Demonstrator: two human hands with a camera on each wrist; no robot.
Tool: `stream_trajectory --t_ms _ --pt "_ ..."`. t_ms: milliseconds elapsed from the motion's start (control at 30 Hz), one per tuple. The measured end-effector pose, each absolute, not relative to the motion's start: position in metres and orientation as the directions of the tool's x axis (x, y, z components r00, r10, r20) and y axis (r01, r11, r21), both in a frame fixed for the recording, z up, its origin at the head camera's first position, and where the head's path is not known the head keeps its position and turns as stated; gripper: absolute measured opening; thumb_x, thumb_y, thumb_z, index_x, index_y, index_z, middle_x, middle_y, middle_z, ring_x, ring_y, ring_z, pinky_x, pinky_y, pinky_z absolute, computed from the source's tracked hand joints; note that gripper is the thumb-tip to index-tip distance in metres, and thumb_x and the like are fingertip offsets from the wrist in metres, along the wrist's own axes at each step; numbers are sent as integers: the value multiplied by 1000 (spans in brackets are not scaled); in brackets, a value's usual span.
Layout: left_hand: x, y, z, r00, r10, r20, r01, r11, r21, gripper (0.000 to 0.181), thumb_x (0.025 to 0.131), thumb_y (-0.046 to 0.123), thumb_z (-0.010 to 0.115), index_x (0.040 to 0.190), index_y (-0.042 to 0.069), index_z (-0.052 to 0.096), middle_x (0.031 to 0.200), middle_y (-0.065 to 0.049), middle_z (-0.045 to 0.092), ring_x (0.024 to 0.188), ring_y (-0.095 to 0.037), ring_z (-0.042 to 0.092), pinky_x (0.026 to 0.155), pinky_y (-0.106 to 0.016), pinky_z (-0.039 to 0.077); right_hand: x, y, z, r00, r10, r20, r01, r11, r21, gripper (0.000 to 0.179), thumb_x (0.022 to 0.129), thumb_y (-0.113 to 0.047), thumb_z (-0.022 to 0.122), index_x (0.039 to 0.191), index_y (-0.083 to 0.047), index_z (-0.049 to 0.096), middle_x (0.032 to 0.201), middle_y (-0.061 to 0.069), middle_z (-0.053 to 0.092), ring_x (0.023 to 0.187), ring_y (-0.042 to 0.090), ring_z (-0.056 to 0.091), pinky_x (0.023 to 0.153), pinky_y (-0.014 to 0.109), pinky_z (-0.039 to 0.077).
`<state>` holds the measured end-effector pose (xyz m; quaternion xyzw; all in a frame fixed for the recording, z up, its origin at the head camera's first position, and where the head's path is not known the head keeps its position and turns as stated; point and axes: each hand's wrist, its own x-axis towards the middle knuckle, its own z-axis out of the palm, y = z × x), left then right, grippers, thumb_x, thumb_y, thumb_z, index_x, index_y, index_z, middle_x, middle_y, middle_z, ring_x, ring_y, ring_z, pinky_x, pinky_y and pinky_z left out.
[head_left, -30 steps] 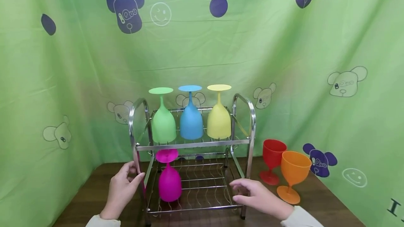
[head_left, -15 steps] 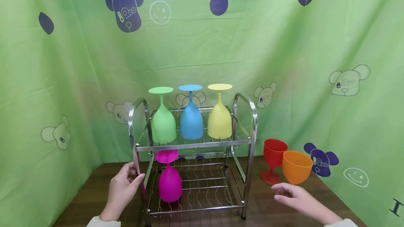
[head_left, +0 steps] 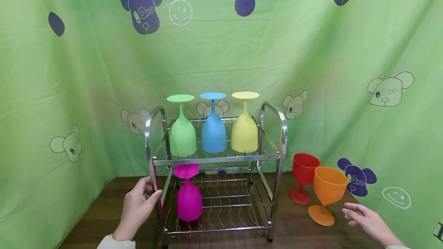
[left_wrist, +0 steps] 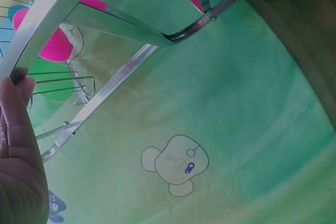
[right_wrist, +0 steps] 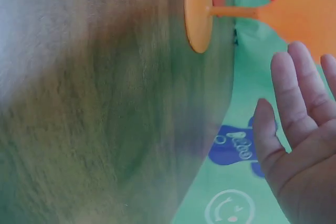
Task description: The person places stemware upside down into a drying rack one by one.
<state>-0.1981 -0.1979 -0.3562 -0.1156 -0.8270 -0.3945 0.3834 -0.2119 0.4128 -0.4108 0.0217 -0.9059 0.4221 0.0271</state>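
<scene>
My left hand (head_left: 137,206) pinches the front left post of a two-tier metal dish rack (head_left: 218,160) between thumb and fingers. In the left wrist view, the fingertips meet the metal post. To the right, my right hand (head_left: 368,220) is beside an orange goblet (head_left: 330,187), apart from it, with fingers extended and nothing held. The orange goblet stands upright on the table, in front of a red goblet (head_left: 306,168). Upside down on the upper tier are a green goblet (head_left: 183,137), a blue goblet (head_left: 214,135) and a yellow goblet (head_left: 244,135). A magenta goblet (head_left: 189,202) stands inverted at the lower tier's left.
The lower tier's wire grid (head_left: 228,199) shows bare wires right of the magenta goblet. Beneath everything is a dark wooden table (head_left: 290,229). A green printed curtain (head_left: 214,57) closes off the back and sides.
My right hand has moved right, from the rack's lower right, past the front of the orange goblet to its right side. The left hand stays on the post. The camera view shifts slightly.
</scene>
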Motion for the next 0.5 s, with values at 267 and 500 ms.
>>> stream_trajectory --t_ms 267,500 --pt "-198 -198 -354 -707 -130 695 465 655 596 30 74 -3 78 98 -2 60 76 -3 63 55 -3 56 49 -24 45 -229 408 -405 -997 76 -30 73 657 -751 75 100 -33 49 137 23 14 126 42 44 100 39 62 83 42 52" --pt "-196 -198 -353 -737 -138 662 438 648 623 29 75 -2 77 99 -2 60 77 -4 63 56 -4 57 50 -24 46 -248 399 -413 -992 124 -18 93 637 -766 93 91 -32 63 135 27 6 128 49 33 114 55 45 89 54 46"
